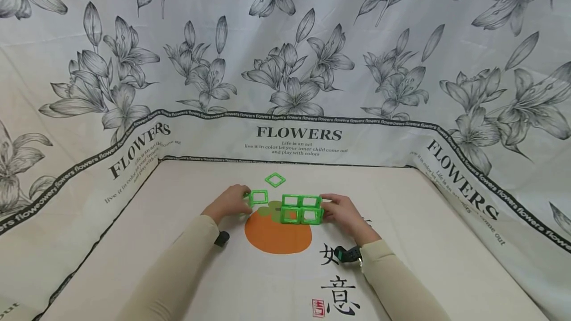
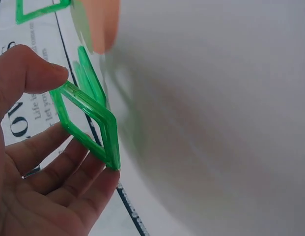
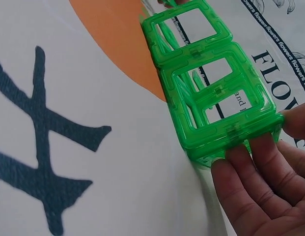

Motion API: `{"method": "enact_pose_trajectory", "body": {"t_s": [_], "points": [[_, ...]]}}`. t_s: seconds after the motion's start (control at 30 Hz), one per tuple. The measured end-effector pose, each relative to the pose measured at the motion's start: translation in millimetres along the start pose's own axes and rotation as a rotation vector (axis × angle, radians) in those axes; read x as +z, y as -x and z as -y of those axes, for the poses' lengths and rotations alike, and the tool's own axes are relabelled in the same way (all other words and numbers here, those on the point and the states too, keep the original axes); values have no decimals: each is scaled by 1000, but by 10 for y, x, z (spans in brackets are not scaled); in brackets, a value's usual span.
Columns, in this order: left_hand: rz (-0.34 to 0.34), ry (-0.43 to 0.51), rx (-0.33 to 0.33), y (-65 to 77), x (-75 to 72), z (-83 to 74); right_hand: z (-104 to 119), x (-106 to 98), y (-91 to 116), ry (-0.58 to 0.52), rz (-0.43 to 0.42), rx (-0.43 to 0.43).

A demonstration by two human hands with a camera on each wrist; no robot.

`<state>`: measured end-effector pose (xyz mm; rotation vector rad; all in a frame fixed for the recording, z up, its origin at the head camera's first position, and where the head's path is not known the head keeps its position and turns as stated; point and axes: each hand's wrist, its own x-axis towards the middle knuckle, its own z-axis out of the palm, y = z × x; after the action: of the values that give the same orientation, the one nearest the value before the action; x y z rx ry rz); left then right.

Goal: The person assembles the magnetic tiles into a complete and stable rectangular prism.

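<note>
My left hand (image 1: 232, 203) pinches a green, see-through square magnetic tile (image 2: 111, 130) with an open middle, thumb on its upper edge and fingers along the lower one. Close behind it in the left wrist view, another green tile (image 2: 95, 76) is seen nearly edge-on. On the right, my right hand (image 1: 345, 214) grips the end of a box-like block of joined green magnetic tiles (image 3: 194, 52), thumb and fingers at its end face. The block (image 1: 301, 207) overlaps the printed orange fruit. Beyond the hands, a single green tile (image 1: 275, 174) lies turned like a diamond.
The white table cloth (image 1: 267, 286) carries a printed orange fruit (image 1: 276, 239), black characters (image 1: 341, 296) and a red seal (image 1: 318, 308). A flower-printed curtain (image 1: 294, 135) encloses the back and sides. Dark bands (image 1: 350, 254) sit at the wrists.
</note>
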<state>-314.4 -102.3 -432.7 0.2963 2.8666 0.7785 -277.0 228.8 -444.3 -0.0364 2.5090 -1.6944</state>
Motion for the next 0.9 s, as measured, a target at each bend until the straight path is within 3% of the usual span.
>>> {"method": "enact_pose_trajectory", "body": {"t_s": [0.4,0.9], "points": [[-6,131,110,-10,166,-184,-36,1,-58,-2,13,27],[10,164,120,-8,273,-332,-25,-55,-87,-40,102,55]]}}
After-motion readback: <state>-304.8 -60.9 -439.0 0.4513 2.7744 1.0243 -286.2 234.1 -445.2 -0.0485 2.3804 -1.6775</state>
